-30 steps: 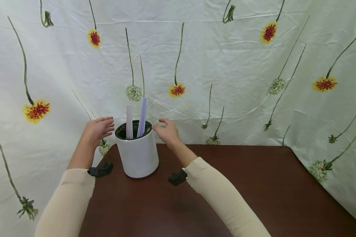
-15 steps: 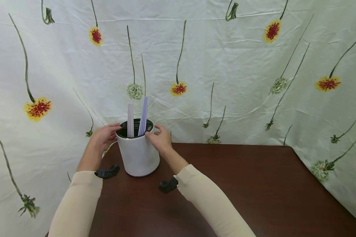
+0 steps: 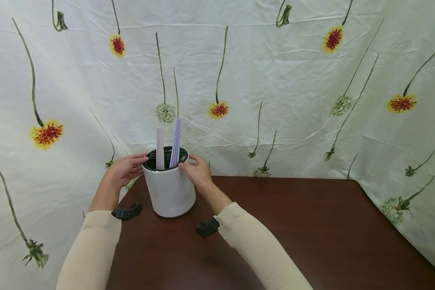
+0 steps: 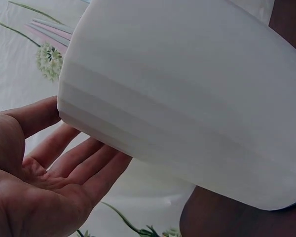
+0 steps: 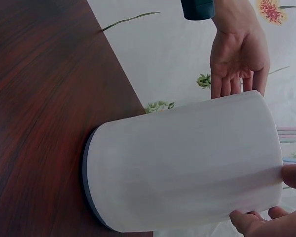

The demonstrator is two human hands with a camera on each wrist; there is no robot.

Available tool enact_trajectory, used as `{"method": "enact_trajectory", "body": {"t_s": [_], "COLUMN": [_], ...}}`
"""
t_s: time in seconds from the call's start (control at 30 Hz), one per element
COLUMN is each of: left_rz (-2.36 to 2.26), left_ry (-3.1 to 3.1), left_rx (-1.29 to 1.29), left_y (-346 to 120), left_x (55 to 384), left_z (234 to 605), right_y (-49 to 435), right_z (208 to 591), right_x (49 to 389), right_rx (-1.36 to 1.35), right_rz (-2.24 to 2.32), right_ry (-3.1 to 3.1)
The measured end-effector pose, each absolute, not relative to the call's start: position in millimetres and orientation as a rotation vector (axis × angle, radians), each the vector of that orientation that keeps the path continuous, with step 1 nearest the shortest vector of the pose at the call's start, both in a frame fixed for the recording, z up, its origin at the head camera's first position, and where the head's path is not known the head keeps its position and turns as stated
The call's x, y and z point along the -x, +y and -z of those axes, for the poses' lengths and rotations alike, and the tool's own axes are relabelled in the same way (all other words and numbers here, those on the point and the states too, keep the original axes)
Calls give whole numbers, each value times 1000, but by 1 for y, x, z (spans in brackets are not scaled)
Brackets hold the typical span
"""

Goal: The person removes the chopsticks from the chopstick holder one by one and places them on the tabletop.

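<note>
A white round utensil holder [image 3: 170, 193] with a black slotted top stands on the table, toward the back left. Two bundles of thin sticks like straws rise from it: a pinkish-white bundle [image 3: 160, 148] and a purple-blue bundle [image 3: 176, 141]. On its left side, my left hand [image 3: 125, 169] holds the upper edge, thumb at the rim and fingers running behind the wall. My right hand [image 3: 198, 171] grips the opposite edge with its thumb on the rim. In the right wrist view, the right fingers [image 5: 244, 220] touch the white wall.
The dark reddish-brown table [image 3: 282, 225] stretches out to the right and front. A white cloth [image 3: 275, 72] printed with flowers hangs behind it and along the sides. Each wrist wears a black band device [image 3: 127, 211].
Both hands have closed in from either side and come onto the rim of the utensil holder. Over the last half second they have stayed nearly still, and the holder stands where it was.
</note>
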State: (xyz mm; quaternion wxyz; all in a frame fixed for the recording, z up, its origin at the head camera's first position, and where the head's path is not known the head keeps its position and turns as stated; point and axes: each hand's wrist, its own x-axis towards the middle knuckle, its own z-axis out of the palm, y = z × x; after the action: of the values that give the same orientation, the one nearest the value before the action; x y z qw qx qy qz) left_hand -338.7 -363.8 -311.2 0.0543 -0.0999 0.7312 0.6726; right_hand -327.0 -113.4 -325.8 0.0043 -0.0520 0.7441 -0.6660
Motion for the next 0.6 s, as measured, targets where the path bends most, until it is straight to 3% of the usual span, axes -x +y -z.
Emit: {"method": "enact_trajectory", "body": {"t_s": [0.6], "left_rz": [-1962], "left_ry": [2355], "left_rx": [196], "left_y": [-338], "left_x": [328], "left_z": [312], "right_y": [-76], "right_z": [329], "right_x": [324], "right_rx": [184], "right_rz": [2048], "right_ry": [2423]}}
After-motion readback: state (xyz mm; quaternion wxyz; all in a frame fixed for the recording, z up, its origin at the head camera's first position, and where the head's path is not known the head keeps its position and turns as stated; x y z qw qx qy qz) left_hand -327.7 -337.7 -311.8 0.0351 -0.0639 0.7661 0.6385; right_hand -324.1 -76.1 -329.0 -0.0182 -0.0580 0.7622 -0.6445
